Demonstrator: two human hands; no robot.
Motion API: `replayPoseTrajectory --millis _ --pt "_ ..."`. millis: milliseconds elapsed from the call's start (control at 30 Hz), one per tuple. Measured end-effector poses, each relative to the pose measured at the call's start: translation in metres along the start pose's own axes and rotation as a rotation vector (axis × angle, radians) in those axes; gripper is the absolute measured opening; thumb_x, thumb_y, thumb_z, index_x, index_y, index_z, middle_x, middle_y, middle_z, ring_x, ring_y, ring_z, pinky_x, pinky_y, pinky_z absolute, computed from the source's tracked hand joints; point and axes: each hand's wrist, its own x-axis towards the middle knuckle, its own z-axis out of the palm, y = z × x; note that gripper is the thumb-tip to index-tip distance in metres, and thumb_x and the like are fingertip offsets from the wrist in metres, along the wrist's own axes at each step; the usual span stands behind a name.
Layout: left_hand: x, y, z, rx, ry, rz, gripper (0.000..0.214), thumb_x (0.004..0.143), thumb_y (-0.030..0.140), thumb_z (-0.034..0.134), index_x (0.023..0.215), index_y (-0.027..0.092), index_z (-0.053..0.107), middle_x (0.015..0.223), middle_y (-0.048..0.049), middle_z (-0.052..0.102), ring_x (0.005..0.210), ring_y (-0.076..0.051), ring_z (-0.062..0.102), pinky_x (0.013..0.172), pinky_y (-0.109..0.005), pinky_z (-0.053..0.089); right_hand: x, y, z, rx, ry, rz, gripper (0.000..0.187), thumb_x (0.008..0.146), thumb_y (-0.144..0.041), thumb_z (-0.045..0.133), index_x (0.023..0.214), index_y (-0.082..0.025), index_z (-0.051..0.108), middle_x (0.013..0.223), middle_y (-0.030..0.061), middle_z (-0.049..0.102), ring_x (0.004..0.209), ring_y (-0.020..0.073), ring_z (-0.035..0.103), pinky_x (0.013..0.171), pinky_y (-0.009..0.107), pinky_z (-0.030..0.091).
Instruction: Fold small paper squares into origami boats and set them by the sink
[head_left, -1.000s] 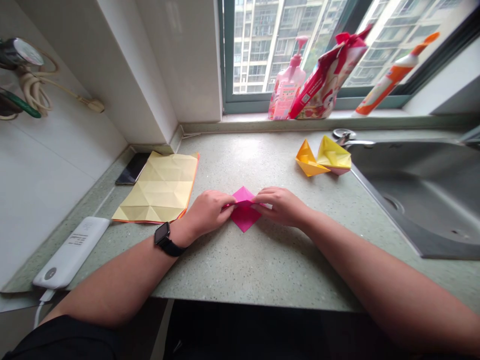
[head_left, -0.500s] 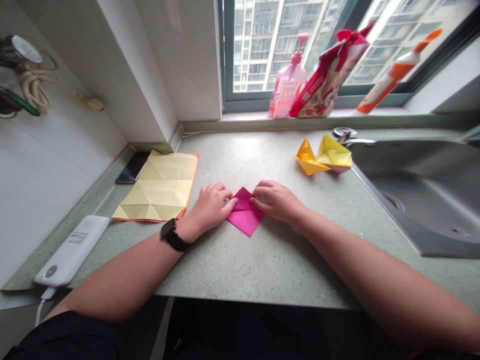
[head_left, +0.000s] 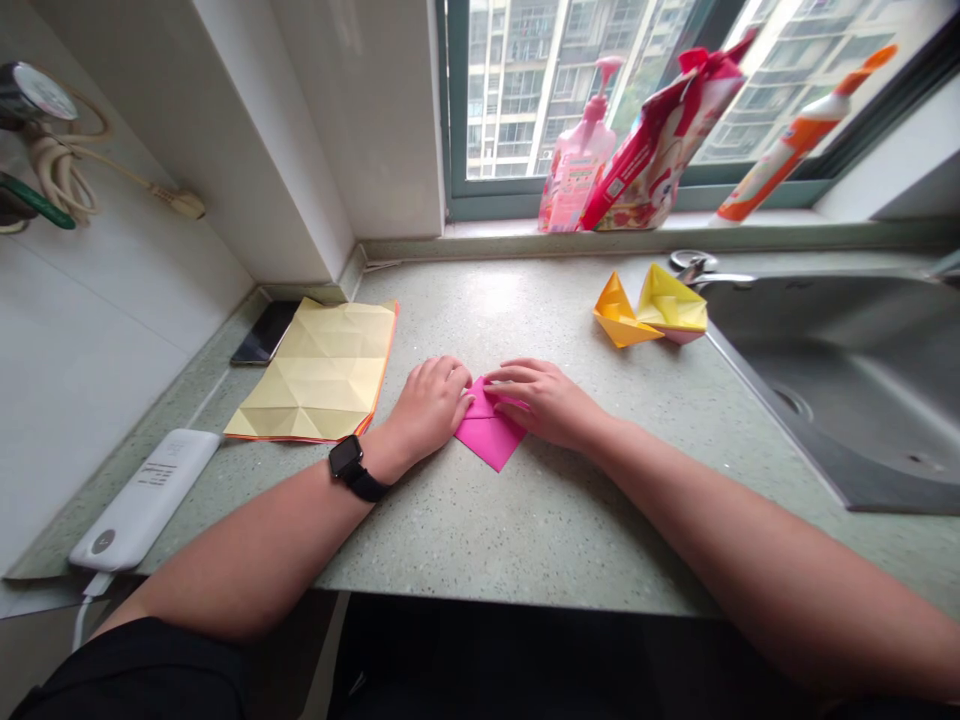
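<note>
A folded magenta sheet of origami paper [head_left: 491, 440] lies on the speckled counter in front of me, one corner pointing toward me. At its left edge, my left hand [head_left: 433, 402] pinches the paper between thumb and curled fingers. My right hand [head_left: 546, 400] reaches over its right side, fingers stretched out and apart, with fingertips resting on the upper part of the paper. A crease line runs across the sheet between the hands. Part of both side corners is hidden under my fingers.
Creased yellow paper sheets [head_left: 322, 365] lie stacked at left, beside a dark phone [head_left: 264, 333] and a white power bank [head_left: 146, 498]. Orange [head_left: 624, 325] and yellow [head_left: 673, 305] folded paper boats stand near the steel sink [head_left: 840, 400]. A pink pump bottle [head_left: 576, 170] stands on the sill.
My right hand has shifted left over the paper, its fingers straightening across the upper part. My left hand stays at the left edge, moved slightly.
</note>
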Motion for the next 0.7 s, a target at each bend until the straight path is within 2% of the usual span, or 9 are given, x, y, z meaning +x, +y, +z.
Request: replayPoseTrajectory --millis 100,200,300,400,700 --pt "-0.003 0.004 -0.006 -0.046 0.002 0.138 0.019 0.112 0.019 0.055 0.123 0.018 0.070 0.134 -0.0129 0.071 0.125 -0.028 0.063 0.111 -0.046 0.053 0.000 0.000 0.001 -0.003 -0.009 -0.005 0.031 0.111 -0.032 0.061 0.133 -0.035 0.082 0.140 0.0036 0.080 0.133 0.0301 0.070 0.115 0.054 0.054" --pt "-0.009 0.007 -0.013 -0.082 -0.037 0.249 0.019 0.112 0.017 0.057 0.118 0.020 0.074 0.124 -0.0082 0.076 0.115 -0.025 0.069 0.105 -0.042 0.055 -0.001 0.001 0.002 -0.005 0.019 -0.024 0.030 0.109 -0.032 0.065 0.135 -0.033 0.081 0.140 0.0040 0.080 0.132 0.0299 0.071 0.114 0.053 0.056" --pt "-0.012 0.008 -0.018 -0.058 -0.084 0.259 0.016 0.109 0.014 0.063 0.112 0.020 0.078 0.110 -0.0053 0.079 0.103 -0.023 0.071 0.096 -0.039 0.056 -0.003 0.002 0.003 -0.007 0.037 -0.045 0.032 0.109 -0.033 0.066 0.138 -0.033 0.079 0.143 0.0032 0.079 0.136 0.0302 0.070 0.116 0.054 0.056" --pt "-0.013 0.008 -0.021 -0.013 -0.123 0.253 0.016 0.107 0.013 0.066 0.110 0.021 0.080 0.107 -0.0052 0.080 0.099 -0.023 0.072 0.093 -0.039 0.056 -0.004 0.002 0.005 -0.010 0.017 -0.074 0.031 0.112 -0.033 0.062 0.137 -0.035 0.079 0.148 0.0013 0.076 0.141 0.0307 0.066 0.119 0.057 0.054" --pt "-0.018 0.015 -0.026 0.047 -0.184 0.234 0.022 0.106 0.013 0.063 0.115 0.022 0.081 0.115 -0.0074 0.080 0.107 -0.024 0.072 0.104 -0.043 0.053 -0.003 0.001 0.007 -0.024 -0.034 -0.066 0.035 0.115 -0.032 0.055 0.141 -0.035 0.077 0.154 0.0001 0.072 0.143 0.0307 0.064 0.122 0.058 0.051"
